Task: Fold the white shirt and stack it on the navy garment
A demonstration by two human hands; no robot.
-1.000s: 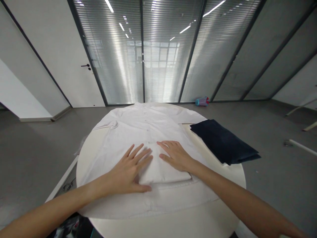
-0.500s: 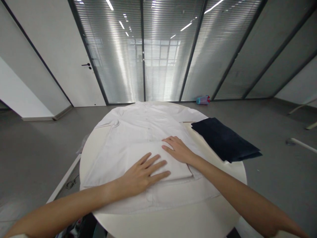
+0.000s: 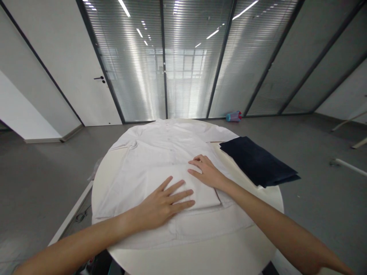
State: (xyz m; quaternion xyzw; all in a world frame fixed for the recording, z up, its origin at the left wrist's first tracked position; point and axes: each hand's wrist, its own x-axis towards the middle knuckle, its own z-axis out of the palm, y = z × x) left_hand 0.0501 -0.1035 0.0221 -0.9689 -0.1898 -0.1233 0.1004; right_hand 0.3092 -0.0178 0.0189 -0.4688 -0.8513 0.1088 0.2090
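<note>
- Spreads the fingers (image 3: 180, 196) of the left hand (image 3: 162, 208) wide apart, palm down, on a folded white layer (image 3: 205, 198), with no visible grip on the cloth.
- Bends the fingers of the right hand (image 3: 208, 173) loosely, thumb apart, over the farther right part of the same layer, also without a visible grip; cannot tell the exact contact beneath the palm.
- Sets the left hand closer to the tabletop's near edge than the right, with a small gap between.
- Has the folded white layer near the middle of the round tabletop (image 3: 200, 261), with one squared corner pointing toward the right near edge; cannot tell if separate from the garment below.
- Has a white shirt (image 3: 151, 156) spread out under that layer, with collar at the tabletop's far edge, hem toward the near edge, and a bare strip beyond the hem.
- Shows a folded navy cloth (image 3: 256, 160) at the right edge, partly overhanging, well apart from the left hand.
- Shows, past the far edge, a blue and red container (image 3: 234, 117) on the grey floor (image 3: 309, 214), by a glass wall with blinds (image 3: 186, 84).
- Shows a white door (image 3: 69, 68) beyond the far left edge.
</note>
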